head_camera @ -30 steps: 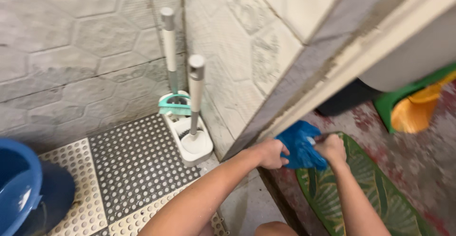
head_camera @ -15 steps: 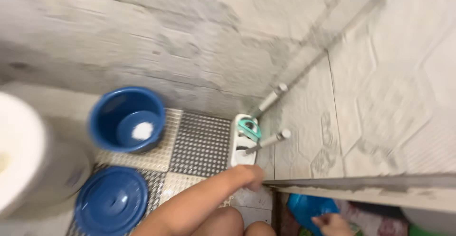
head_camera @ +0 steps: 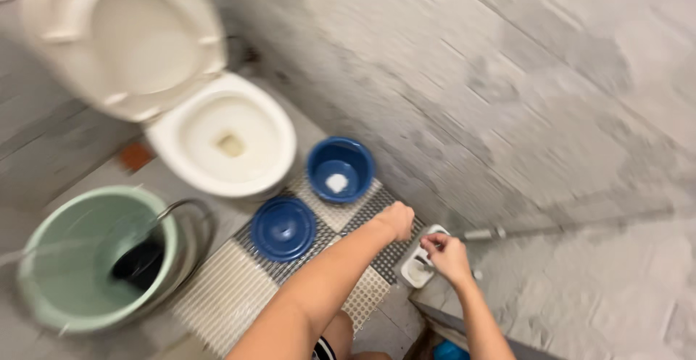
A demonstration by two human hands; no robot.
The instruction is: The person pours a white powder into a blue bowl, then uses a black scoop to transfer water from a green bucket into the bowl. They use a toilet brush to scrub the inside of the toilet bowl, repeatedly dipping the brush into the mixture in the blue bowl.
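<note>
My right hand (head_camera: 446, 255) is closed around a thin brush handle at the white brush holder (head_camera: 415, 273), which stands on the floor by the wall. A second grey handle (head_camera: 480, 234) sticks out to the right of the hand. My left hand (head_camera: 397, 220) rests on the studded floor mat (head_camera: 362, 218) just left of the holder, with its fingers curled and nothing seen in them. The brush heads are hidden by my hand and the holder.
A white toilet (head_camera: 257, 168) with its lid up stands at upper left. By the mat are a small blue bucket (head_camera: 339, 164) and a blue lid (head_camera: 283, 228). A green bucket (head_camera: 65, 302) with a dark scoop sits at lower left. A blue cloth (head_camera: 449, 350) shows at the bottom edge.
The view has swung left from the doorway to the toilet. My right hand let go of the blue cloth and came to the brush holder. My left hand moved onto the mat.
</note>
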